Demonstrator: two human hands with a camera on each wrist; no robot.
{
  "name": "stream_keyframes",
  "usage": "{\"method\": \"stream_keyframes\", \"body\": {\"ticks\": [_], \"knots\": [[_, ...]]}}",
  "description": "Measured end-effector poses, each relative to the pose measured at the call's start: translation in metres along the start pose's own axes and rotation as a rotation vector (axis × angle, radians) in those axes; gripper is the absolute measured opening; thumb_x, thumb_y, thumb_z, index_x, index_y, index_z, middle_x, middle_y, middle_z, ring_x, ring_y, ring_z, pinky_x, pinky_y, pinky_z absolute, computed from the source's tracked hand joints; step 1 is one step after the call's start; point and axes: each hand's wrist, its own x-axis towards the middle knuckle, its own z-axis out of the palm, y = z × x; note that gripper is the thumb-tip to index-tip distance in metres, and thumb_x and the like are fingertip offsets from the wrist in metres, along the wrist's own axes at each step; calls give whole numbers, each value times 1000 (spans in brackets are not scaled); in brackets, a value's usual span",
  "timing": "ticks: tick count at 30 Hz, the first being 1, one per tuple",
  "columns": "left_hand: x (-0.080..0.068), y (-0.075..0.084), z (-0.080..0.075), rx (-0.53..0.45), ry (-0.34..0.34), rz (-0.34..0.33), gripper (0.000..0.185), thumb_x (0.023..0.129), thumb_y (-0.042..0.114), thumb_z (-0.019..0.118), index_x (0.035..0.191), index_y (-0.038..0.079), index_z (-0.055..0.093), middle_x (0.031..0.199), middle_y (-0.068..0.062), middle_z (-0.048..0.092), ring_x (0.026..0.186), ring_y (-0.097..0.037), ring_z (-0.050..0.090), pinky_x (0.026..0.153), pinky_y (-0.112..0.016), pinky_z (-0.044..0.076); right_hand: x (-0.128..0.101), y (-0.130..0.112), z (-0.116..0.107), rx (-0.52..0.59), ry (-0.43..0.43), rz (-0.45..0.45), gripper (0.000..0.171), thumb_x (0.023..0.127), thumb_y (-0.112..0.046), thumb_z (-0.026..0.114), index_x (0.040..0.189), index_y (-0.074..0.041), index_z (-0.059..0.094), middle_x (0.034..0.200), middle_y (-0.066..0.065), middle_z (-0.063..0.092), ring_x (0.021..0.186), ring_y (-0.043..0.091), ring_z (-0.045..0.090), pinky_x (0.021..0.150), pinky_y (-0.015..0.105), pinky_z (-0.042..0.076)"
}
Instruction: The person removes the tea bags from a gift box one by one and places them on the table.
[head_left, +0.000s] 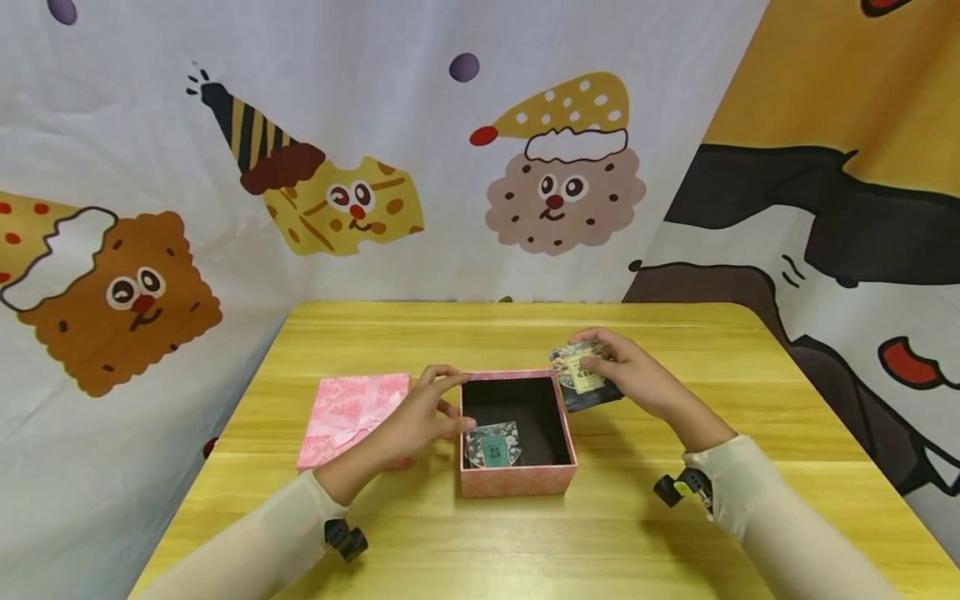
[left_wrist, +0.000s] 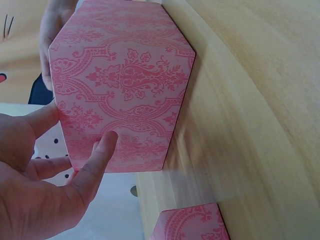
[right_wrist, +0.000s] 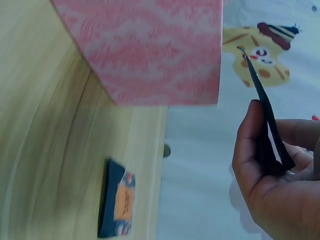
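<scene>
Left hand point(head_left: 420, 417) rests against left wall of open pink box point(head_left: 517, 481), fingers loosely spread, holding nothing. One packet point(head_left: 492, 444) lies inside box. Right hand point(head_left: 626, 372) pinches second packet point(head_left: 583, 377) just beyond box's right rim. Lid point(head_left: 352, 410) left of box

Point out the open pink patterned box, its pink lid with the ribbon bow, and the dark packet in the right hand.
open pink patterned box point(head_left: 517, 481): head view, on its front wall.
pink lid with the ribbon bow point(head_left: 352, 404): head view, on its top face.
dark packet point(head_left: 581, 377): head view, on its printed front.
</scene>
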Motion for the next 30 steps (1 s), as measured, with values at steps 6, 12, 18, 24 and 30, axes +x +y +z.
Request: {"method": "stream_keyframes", "body": {"ticks": [6,12,18,24,30], "knots": [[0,1,0,-10,4,6,73,92,17,80,155,5,45,155,-14,33,93,-18,66,67,-25,55,-7,15,-15,-7,49,27,34,109,-21,54,141,-8,52,123,21,51,96,31,49,76,37,50],[0,1,0,-4,8,-3,72,92,17,80,155,5,46,155,-14,34,93,-18,66,66,-25,55,-11,36,-19,-28,61,57,34,108,-18,56,140,-5,53,127,20,51,96,29,50,75,37,48],[0,1,1,0,13,4,72,92,17,80,154,5,47,155,-15,35,94,-18,67,67,-24,55,-14,53,-18,-1,71,104,35,107,-14,59,139,-2,54,124,21,52,92,27,51,71,35,48],[-1,1,0,-7,7,9,73,92,17,80,155,4,46,155,-15,34,94,-18,67,66,-24,55,-17,67,-13,28,52,133,36,106,-11,60,139,1,53,137,26,49,99,27,55,75,35,50],[-1,3,0,-12,4,2,73,92,17,80,155,5,46,156,-15,33,95,-19,67,66,-25,55,-19,76,-8,0,47,121,32,104,-8,61,135,1,57,152,28,41,107,32,53,80,36,50]]}}
